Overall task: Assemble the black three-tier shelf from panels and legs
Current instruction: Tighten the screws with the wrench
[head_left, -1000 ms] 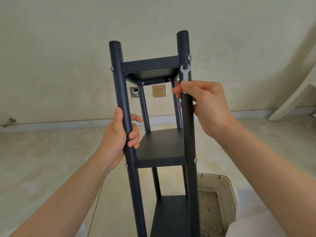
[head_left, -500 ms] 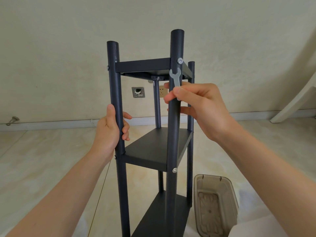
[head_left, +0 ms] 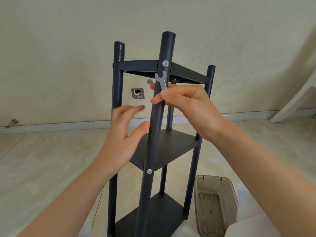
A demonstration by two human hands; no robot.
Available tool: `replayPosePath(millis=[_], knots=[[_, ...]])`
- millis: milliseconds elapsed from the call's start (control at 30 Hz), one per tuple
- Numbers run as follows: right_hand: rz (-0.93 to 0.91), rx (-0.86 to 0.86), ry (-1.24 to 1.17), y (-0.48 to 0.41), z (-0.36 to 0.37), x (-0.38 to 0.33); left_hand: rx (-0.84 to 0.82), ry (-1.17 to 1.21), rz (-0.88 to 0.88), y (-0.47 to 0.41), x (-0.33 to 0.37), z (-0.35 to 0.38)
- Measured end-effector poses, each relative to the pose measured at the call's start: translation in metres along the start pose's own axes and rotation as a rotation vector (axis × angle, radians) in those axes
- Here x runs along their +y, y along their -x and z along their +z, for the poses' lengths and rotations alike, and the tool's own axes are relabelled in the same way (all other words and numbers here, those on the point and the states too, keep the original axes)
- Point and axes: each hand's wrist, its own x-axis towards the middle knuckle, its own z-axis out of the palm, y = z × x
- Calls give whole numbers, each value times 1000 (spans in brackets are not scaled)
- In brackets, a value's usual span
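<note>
While the right hand pinches the wrench against the leg, left hand hovers spread

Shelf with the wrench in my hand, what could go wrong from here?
1. The left hand is open and grips nothing, so only the right hand seems to steady the shelf, at its front leg; the shelf could tip or twist.
2. The right hand pinches the wrench by its lower end only, so it may slip and drop.
3. The bin stands close by the shelf's foot and could get knocked.
</note>
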Motion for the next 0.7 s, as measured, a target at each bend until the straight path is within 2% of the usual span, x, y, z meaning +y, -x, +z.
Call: replayPosePath(millis=[67, 167, 400, 700], knots=[[3, -2, 0, -1, 1, -1, -162, 314, -128, 7, 7, 7], [4, -6, -9, -2, 3, -1, -188, 514, -175, 11, 12, 19], [20, -30, -7, -3, 10, -3, -63, 333, -168, 7, 15, 26], [-6, -26, -80, 5, 14, -5, -43, 416, -207, 14, 18, 33]])
